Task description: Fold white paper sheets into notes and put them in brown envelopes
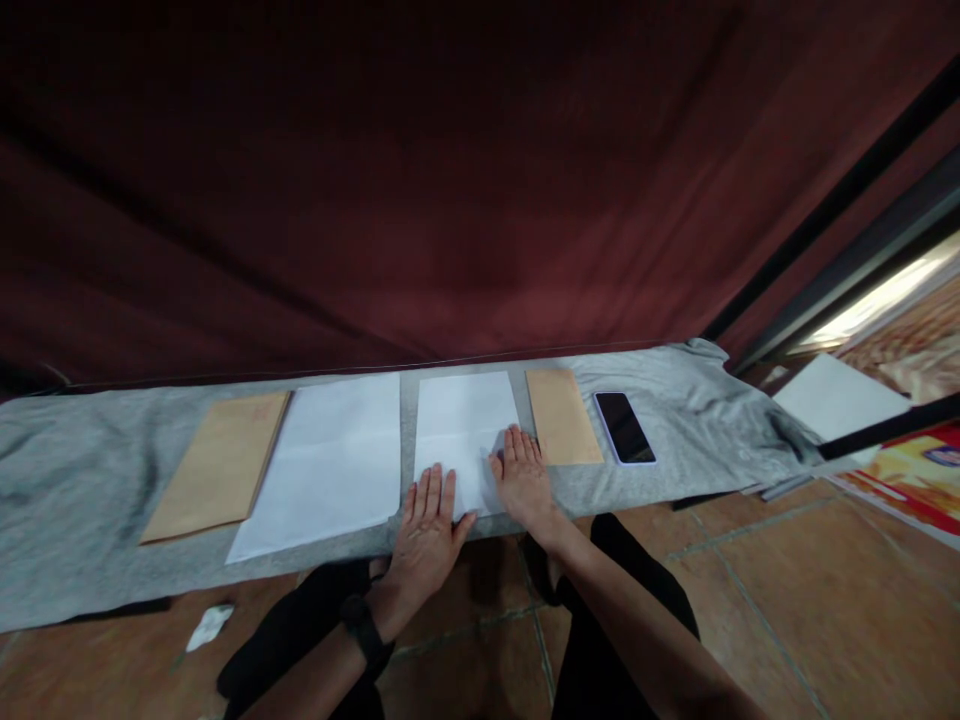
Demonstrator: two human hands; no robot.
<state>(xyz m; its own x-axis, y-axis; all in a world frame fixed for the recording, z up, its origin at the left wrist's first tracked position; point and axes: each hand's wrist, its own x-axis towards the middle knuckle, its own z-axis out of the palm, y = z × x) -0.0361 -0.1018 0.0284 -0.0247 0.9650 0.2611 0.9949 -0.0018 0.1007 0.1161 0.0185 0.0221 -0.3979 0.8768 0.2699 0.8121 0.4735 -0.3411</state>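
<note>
A creased white sheet of paper (461,410) lies on the grey cloth. My left hand (427,530) rests flat at its lower left corner, fingers out and thumb spread. On the sheet's right edge my right hand (523,480) lies flat, its fingertips close to a small brown envelope (566,415). Neither hand grips anything. Left of the sheet is a larger stack of white paper (330,460), which partly adjoins a thick brown envelope stack (221,460). The part of the sheet beneath my palms is hidden.
A phone (625,428) lies right of the small envelope. Grey cloth (67,490) covers the long, narrow surface. Behind it hangs a dark red curtain (450,200). A crumpled white tissue (210,627) is on the tiled floor (750,590); black bars (847,200) stand at right.
</note>
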